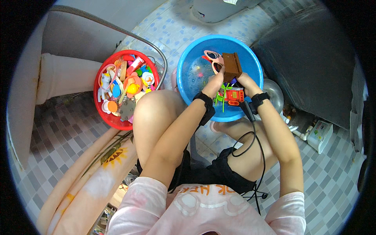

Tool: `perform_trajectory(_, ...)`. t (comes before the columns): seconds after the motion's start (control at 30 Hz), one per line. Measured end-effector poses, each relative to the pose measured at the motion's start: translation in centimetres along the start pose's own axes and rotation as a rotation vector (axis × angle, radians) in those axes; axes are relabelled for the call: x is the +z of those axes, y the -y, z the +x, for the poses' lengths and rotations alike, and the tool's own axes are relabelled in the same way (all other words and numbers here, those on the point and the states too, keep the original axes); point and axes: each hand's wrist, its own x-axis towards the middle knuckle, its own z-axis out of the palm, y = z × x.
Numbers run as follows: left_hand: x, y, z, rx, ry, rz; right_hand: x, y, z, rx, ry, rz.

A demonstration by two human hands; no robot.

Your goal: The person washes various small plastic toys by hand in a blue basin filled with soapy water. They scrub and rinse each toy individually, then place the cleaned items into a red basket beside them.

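A brown plastic box-like toy (232, 66) is held between both hands over a blue plastic basin (182, 85). My left hand (215, 82) grips its lower left edge, the thumb against its side. My right hand (247, 83) is at its lower right corner, the fingers partly hidden. Pink toy sunglasses (213, 58) lie just left of the box. Below the hands, inside the basin, are a red toy vehicle (234, 96) and a green plastic plant piece (223, 97). Water with bubbles covers the basin's bottom, and a small pink thing shows in it.
A red basin (97, 108) full of mixed toys, with a toy unicorn (105, 85), stands at left. A metal shower hose (117, 28) curves down beside it. A metal bowl (274, 94) sits right of the blue basin. A black cable (260, 141) hangs by my right forearm.
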Motion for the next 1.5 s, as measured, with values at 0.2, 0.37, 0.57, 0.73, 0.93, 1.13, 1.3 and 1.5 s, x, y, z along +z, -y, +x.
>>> perform_trajectory(0.2,1.7,-0.8,-1.1,0.076,-0.162,-0.111,-0.9,1.1,0.2,-0.116,-0.013,-0.135)
perform_trajectory(0.37,2.3,-0.2,-0.1,0.163,-0.170,-0.084,-1.3,1.6,-0.1,-0.106,-0.050,-0.168)
perform_trajectory(0.57,1.9,-0.6,-0.7,0.217,-0.110,-0.146,-0.6,2.0,-0.7,-0.107,-0.080,-0.151)
perform_trajectory(0.73,2.3,-1.1,-1.3,0.164,-0.123,-0.124,-0.6,2.5,-0.8,-0.119,-0.085,-0.177)
perform_trajectory(0.93,2.3,-1.2,-0.5,0.182,-0.170,-0.102,-1.2,2.5,-0.9,-0.118,-0.078,-0.177)
perform_trajectory(1.13,3.1,-1.8,-2.2,0.141,-0.069,-0.277,-1.3,3.1,-1.4,-0.093,-0.094,-0.219)
perform_trajectory(1.3,3.0,-1.0,-1.3,0.122,0.047,-0.318,-1.1,3.5,-1.9,-0.087,-0.107,-0.263)
perform_trajectory(1.5,3.0,1.3,1.8,0.158,0.094,-0.341,-1.2,3.3,-1.7,-0.068,-0.118,-0.290)
